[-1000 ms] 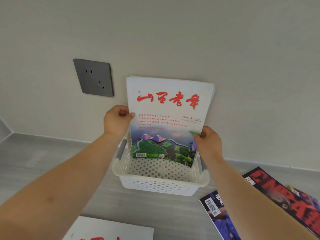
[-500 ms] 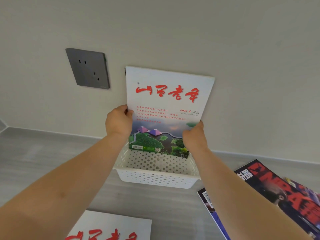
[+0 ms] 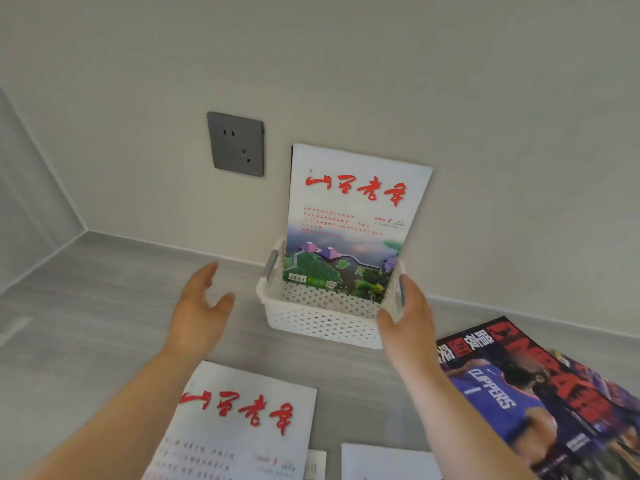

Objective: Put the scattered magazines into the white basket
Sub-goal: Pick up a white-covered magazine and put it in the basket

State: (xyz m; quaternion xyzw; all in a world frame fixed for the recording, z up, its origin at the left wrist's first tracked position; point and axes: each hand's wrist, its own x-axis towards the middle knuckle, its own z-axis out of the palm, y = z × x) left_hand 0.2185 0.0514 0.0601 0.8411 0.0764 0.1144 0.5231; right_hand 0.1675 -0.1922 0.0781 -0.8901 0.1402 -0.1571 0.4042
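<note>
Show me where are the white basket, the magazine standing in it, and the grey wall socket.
white basket (image 3: 322, 323), head view, on its perforated front wall.
standing magazine (image 3: 353, 216), head view, on the middle of its front cover.
grey wall socket (image 3: 236, 144), head view, on the middle of its plate.

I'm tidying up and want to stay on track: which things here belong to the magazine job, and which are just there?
Part of the job:
- white basket
- magazine standing in the basket
- white magazine with red title on the floor
- basketball magazine
- white sheet at the bottom edge, possibly another magazine

Just there:
- grey wall socket
</note>
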